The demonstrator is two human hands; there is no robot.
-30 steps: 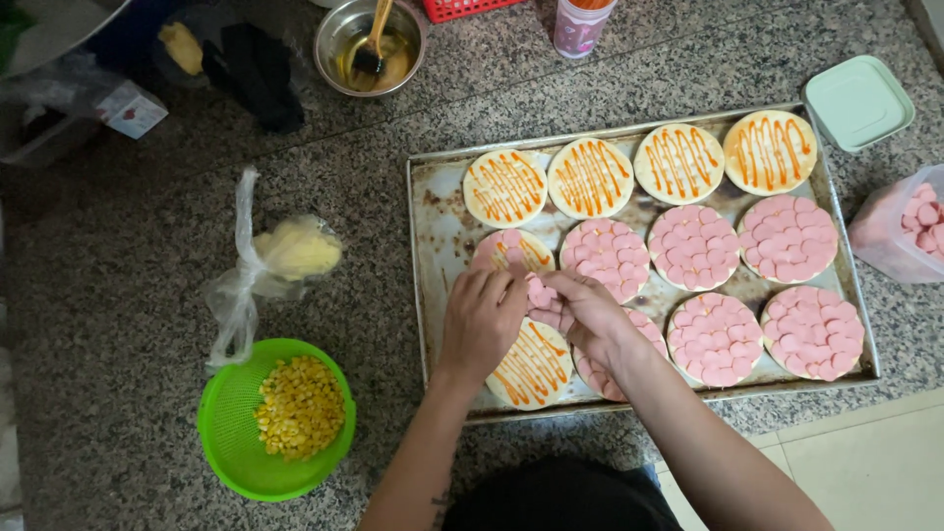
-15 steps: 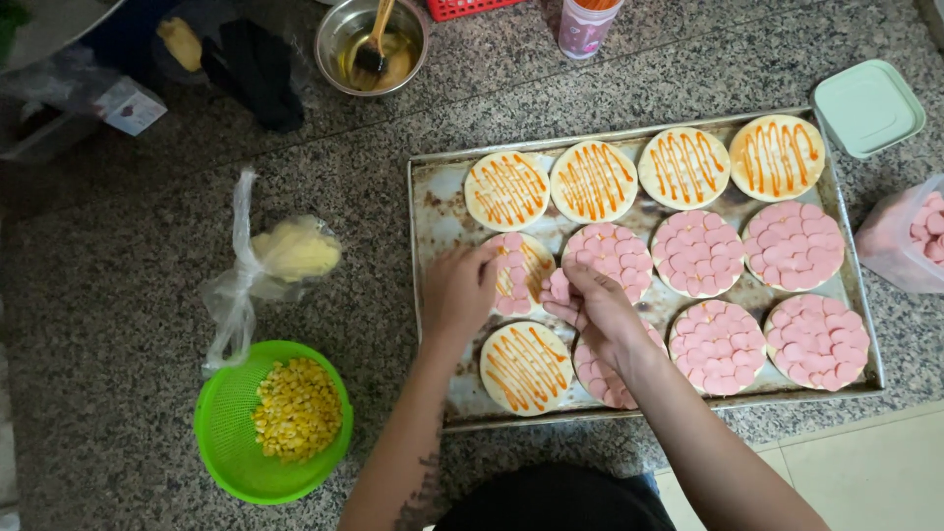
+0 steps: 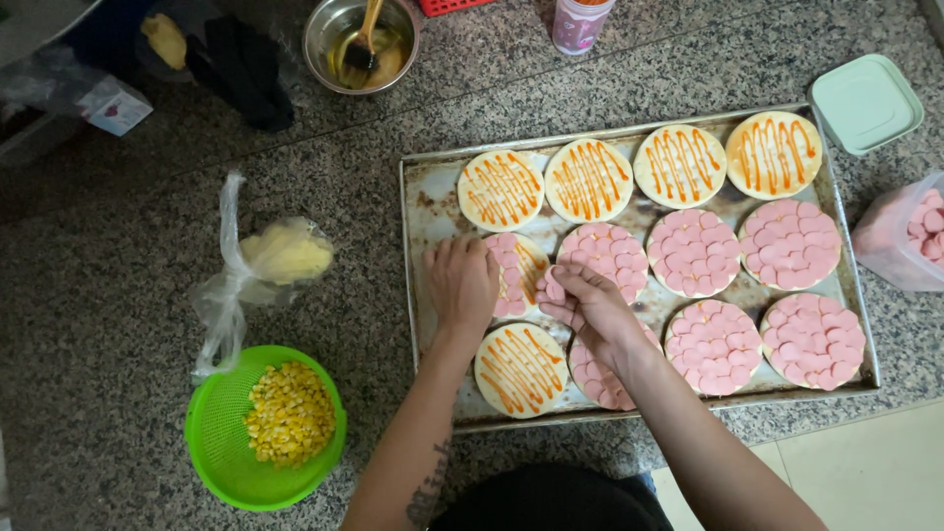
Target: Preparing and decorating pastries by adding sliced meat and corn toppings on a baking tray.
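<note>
A metal baking tray [image 3: 431, 211] holds round dough bases in three rows. The far row carries orange sauce stripes, and most of the others are covered with pink sausage slices. My left hand [image 3: 460, 283] rests palm down on the left edge of a partly covered base [image 3: 523, 267] in the middle row. Its fingertips are hidden from me. My right hand [image 3: 588, 307] hovers just right of that base and pinches a small stack of sausage slices [image 3: 551, 289]. A base with sauce only [image 3: 519, 369] lies below my hands at the tray's front left.
A green colander [image 3: 211, 462] of corn kernels sits front left, with a knotted plastic bag [image 3: 280, 256] of yellow food behind it. A metal bowl with a brush [image 3: 359, 39] stands at the back. A pale green lidded box [image 3: 865, 103] and a tub of sausage slices [image 3: 910, 236] are at the right.
Both hands have shifted from the front-row base up to the partly covered base in the middle row. More pink slices now lie on that base.
</note>
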